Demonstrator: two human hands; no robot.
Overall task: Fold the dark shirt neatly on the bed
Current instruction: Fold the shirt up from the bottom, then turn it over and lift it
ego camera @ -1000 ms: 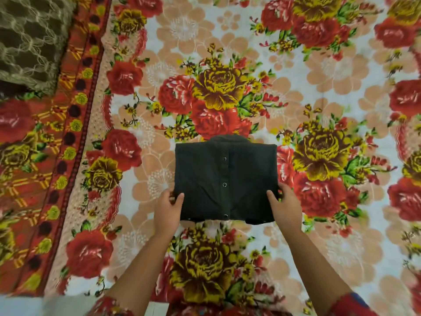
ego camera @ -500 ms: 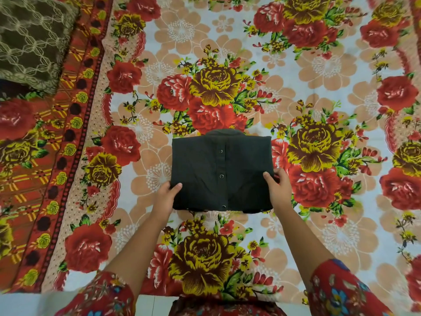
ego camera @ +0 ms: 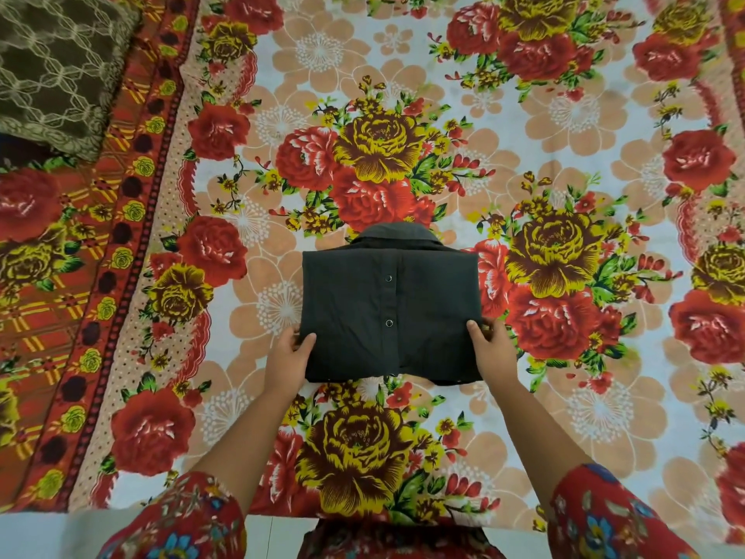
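Now your hands sit a little lower on the shirt (ego camera: pixel 390 312) than half a second ago, nearer its bottom corners. Your left hand (ego camera: pixel 287 359) and right hand (ego camera: pixel 492 349) each pinch a side edge. It lies as a soft, dark, squarish fold with snap buttons on the flowered bedsheet (ego camera: pixel 564 115).

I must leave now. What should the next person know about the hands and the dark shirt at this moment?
Left hand: grips the near left edge of the dark shirt.
Right hand: grips the near right edge.
Shirt: a compact rectangle on the floral bedsheet, collar at the far side, snap buttons facing up.
Done: folding looks finished.
Left: probably only smooth the near hem, which looks slightly uneven, then release.
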